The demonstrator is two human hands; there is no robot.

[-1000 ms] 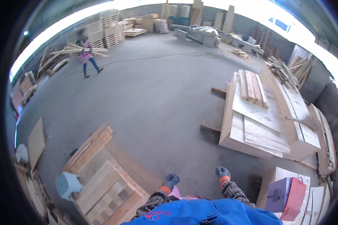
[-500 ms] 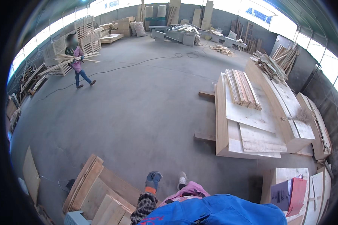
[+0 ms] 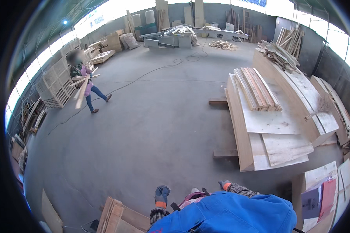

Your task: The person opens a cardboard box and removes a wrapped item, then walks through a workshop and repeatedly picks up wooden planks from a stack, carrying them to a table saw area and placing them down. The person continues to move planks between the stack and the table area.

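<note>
My left hand (image 3: 162,194), in a grey-blue work glove with an orange cuff, hangs in front of me at the bottom centre. Its fingers look curled in, and nothing shows in them. To the right, just past my blue clothing (image 3: 225,213), my right hand (image 3: 224,185) appears in a similar glove. That hand is small and partly turned away, so its fingers cannot be made out. Neither hand touches any wood. Nearest to the left hand are wooden boards (image 3: 116,215) at the lower left.
A large plywood stack (image 3: 272,124) on timber bearers stands at right, topped by a bundle of planks (image 3: 256,89). A paper bag (image 3: 328,198) rests on boards at lower right. Another person (image 3: 83,79) carries wood strips at left. A cable (image 3: 140,79) crosses the floor.
My right hand has come into view. The lower-left boards have shifted lower in view. The other person has stepped closer, and the carried strips have swung round.
</note>
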